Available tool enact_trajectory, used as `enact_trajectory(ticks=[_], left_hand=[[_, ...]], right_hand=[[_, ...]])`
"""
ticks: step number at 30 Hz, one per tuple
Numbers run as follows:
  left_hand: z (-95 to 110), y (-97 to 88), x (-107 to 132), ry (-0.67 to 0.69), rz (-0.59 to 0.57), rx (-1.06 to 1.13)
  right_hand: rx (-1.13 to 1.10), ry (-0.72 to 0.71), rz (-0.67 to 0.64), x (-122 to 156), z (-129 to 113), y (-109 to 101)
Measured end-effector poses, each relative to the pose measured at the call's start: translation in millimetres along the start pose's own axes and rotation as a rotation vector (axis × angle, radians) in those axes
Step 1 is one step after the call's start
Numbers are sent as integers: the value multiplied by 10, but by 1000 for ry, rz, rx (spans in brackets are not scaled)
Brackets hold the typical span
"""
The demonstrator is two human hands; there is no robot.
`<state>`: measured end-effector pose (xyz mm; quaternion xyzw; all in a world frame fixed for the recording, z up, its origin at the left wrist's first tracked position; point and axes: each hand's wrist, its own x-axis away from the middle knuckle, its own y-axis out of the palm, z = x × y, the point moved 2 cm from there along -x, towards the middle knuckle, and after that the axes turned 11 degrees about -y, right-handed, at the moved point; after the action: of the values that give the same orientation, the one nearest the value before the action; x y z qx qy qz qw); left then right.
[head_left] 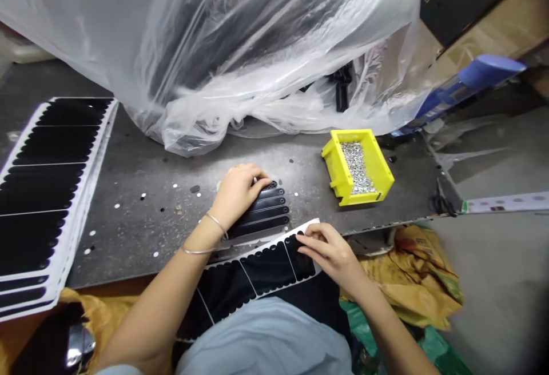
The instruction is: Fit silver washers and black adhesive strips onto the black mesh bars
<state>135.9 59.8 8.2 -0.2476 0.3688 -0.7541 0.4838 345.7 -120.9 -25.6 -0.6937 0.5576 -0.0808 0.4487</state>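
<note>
My left hand (241, 191) is over the upper end of a row of flat black strips (263, 213) with small holes near their ends. Its fingers and thumb come together at the tip of the topmost strip, partly covering it. Across my lap and the table's front edge lies a white-backed sheet of black strip-shaped stickers (270, 266). My right hand (328, 249) pinches at the right end of this sheet, thumb and fingers close together on its black part; whether a sticker is lifted there I cannot tell.
A yellow bin (380, 172) of small shiny metal pieces stands at the right. More sticker sheets (51, 186) lie stacked at the left. Clear plastic sheeting (257, 66) drapes across the back. Scissors (442, 200) sit near the right edge; small discs dot the grey table (128, 238).
</note>
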Motion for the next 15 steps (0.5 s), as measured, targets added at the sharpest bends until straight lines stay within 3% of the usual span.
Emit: enact_trajectory(ticks=[3,9,12,15], left_hand=[[-49,-33,-9,-2,62,20],[-339,-335,242,-95,434,-15],[-516,-416,547,-146,432,34],[-696,-407,821,-289,436,125]], right_hand=[[23,40,-3,-48,42,21],[-170,63,15,-97,19,-142],[-519,214,-4,-33,149,-260],[-894,367,170,-135,310,-422]])
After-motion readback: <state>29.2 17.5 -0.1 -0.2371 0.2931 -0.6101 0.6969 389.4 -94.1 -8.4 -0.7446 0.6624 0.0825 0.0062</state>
